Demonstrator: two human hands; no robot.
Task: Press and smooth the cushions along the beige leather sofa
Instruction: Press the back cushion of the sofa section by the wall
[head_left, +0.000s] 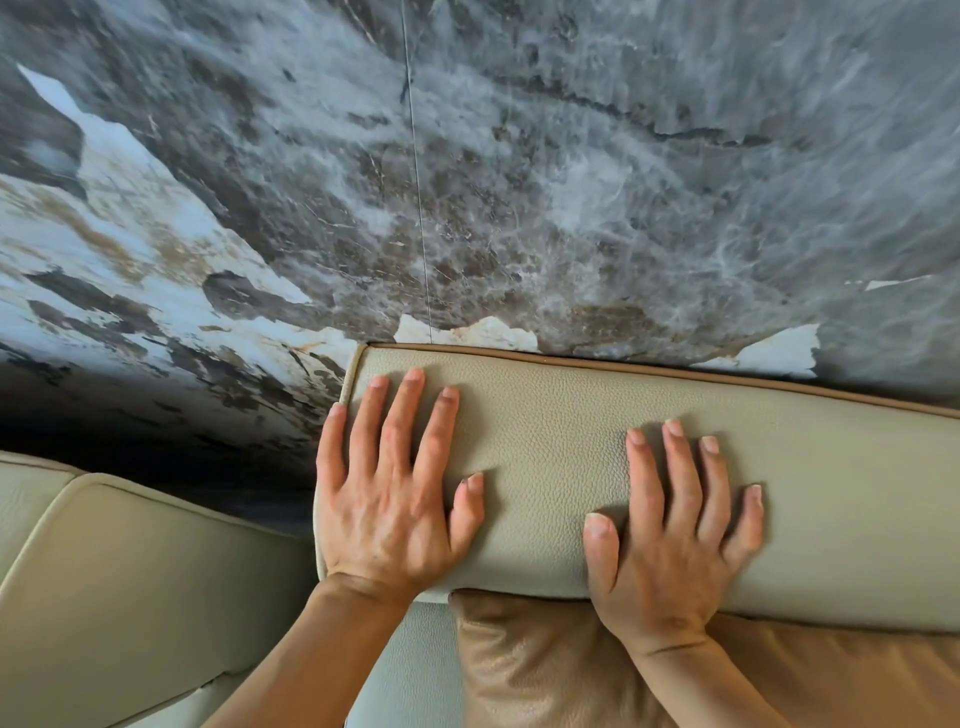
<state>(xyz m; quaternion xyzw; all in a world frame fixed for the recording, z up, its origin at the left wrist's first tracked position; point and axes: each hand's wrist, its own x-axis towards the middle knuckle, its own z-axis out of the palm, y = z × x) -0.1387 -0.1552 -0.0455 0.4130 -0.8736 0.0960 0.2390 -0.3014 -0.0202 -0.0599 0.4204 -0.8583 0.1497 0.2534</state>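
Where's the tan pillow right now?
In the head view, the tan pillow sits lower right, tucked under the beige back cushion, just below the right hand.

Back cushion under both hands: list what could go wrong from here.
1. The left hand presses at the back cushion's very end, little finger past the edge; a hard push could slide off toward the marbled wall.
2. The right hand's heel sits on the seam above the tan pillow; pressing may push that pillow out of place.
3. Fingernails could mark the pebbled leather.
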